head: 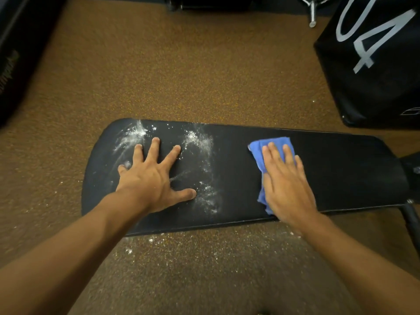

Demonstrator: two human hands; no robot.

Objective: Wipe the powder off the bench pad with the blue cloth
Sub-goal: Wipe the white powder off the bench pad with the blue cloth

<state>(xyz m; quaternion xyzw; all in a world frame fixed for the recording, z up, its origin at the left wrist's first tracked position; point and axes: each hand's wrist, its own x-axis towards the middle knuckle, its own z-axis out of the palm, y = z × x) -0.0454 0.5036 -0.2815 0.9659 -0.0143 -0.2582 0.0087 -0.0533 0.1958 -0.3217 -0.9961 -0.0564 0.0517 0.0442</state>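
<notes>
Wiping under way. Blue cloth (pixel 270 146) is pressed flat under the open right hand (pixel 285 180) toward the right end of the bench pad (pixel 341 169), nothing gripped. Left hand (pixel 152 178) is spread flat, empty, amid powder (pixel 200 142) at the left end. Next stroke probably needed leftward; left hand to be lifted clear.

Powder (pixel 200 142) on pad (pixel 341 169), left of cloth (pixel 258 151).

Counted: one black bench pad (pixel 341 169); one blue cloth (pixel 258 153); two bare hands on the pad, left hand (pixel 150 178) and right hand (pixel 286 185); three main powder patches (pixel 204 142); one black box (pixel 375 64) marked "04".
</notes>
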